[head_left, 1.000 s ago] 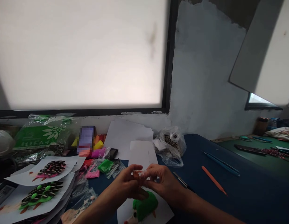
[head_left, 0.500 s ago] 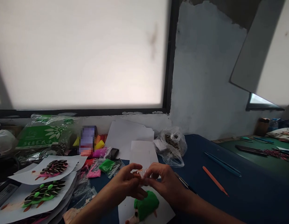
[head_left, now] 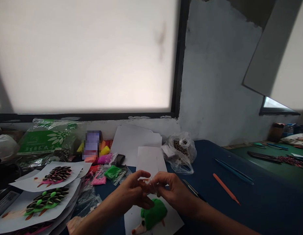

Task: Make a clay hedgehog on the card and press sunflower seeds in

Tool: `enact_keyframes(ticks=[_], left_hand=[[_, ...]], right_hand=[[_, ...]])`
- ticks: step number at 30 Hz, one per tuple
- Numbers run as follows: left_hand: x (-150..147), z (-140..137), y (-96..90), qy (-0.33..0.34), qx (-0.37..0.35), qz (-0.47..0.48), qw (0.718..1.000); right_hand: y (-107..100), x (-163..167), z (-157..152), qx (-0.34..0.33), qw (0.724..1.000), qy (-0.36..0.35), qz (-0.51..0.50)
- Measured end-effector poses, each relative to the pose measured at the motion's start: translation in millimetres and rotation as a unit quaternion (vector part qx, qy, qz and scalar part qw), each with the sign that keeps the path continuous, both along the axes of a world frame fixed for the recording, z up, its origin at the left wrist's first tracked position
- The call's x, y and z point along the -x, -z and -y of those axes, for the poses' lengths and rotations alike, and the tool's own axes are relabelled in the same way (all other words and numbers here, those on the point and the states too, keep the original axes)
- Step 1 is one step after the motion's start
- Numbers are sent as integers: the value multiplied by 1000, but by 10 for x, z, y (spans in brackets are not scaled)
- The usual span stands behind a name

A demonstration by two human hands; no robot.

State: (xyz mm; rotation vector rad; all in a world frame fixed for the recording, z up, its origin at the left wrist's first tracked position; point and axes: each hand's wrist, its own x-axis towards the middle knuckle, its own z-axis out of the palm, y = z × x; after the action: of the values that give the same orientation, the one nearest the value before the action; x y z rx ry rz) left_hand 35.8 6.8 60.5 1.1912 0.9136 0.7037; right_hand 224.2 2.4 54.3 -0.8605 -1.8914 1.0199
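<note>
Both hands meet over a sheet of white paper (head_left: 171, 223) near the bottom centre. Between them is a small clear plastic packet (head_left: 153, 186) with something orange-brown in it. My left hand (head_left: 131, 192) is closed on its left side, and my right hand (head_left: 172, 189) pinches its right side. Fingers cover much of the packet. Just below the hands, a green clay hedgehog body (head_left: 153, 213) with a pale face and a brown nose lies on the paper.
On the left lie finished hedgehog pictures (head_left: 47, 202) with seed spines. Behind them are a green seed bag (head_left: 43, 140) and coloured clay packets (head_left: 113, 173). A plastic bag of seeds (head_left: 182, 148) stands at the back. To the right are an orange tool (head_left: 226, 188) and blue tweezers (head_left: 234, 171).
The plastic packet shows a little more between my fingers, as the fingers shift slightly on it. The hands stay in nearly the same place, and the view tilts slightly.
</note>
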Motion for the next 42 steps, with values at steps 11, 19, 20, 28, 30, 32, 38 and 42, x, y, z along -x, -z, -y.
enact_keyframes(ticks=[11, 19, 20, 28, 30, 32, 38, 42], left_hand=[[-69, 66, -12, 2, -7, -2, 1000], [-129, 66, 34, 16, -39, -6, 999], [-119, 46, 53, 12, -38, -5, 999], [26, -44, 84, 5, -17, 50, 999], [14, -14, 2, 16, -9, 36, 999], [-18, 11, -66, 24, -8, 12, 1000], [-113, -12, -31, -6, -37, -63, 997], [-124, -22, -21, -41, -62, -65, 995]], right_hand=[[63, -16, -6, -131, 980, 49, 141], [89, 9, 27, -156, 974, 70, 151], [73, 12, 31, -148, 976, 67, 143], [-8, 37, 24, -14, 999, 53, -1], [-1, 32, 16, -8, 999, 53, -5], [13, 26, 11, -27, 998, 57, 2], [66, 41, 24, -59, 996, 68, 4], [90, 80, 40, -46, 996, 73, -34]])
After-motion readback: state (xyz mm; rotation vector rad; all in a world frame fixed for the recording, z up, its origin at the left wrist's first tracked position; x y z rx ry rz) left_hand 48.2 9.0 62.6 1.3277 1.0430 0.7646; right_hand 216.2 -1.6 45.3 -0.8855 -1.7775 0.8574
